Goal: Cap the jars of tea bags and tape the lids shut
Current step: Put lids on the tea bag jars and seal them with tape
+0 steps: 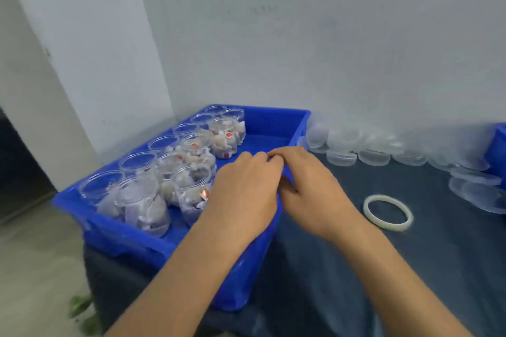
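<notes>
Several open clear jars (191, 186) stuffed with tea bags stand in two rows along the left side of a blue bin (276, 120). My left hand (243, 186) hovers over the bin's right rim with its fingers curled down; anything under them is hidden. My right hand (309, 186) meets it fingertip to fingertip, with fingers over the rim and the thumb on the outside, gripping the rim. A roll of clear tape (388, 212) lies flat on the dark tabletop to the right. Clear lids (373, 157) are stacked along the wall.
The bin's right half holds no jars. More clear lids (476, 189) pile up at the far right next to another blue bin (498, 150). The dark table (356, 268) ends at the left, with the floor below. A white wall stands close behind.
</notes>
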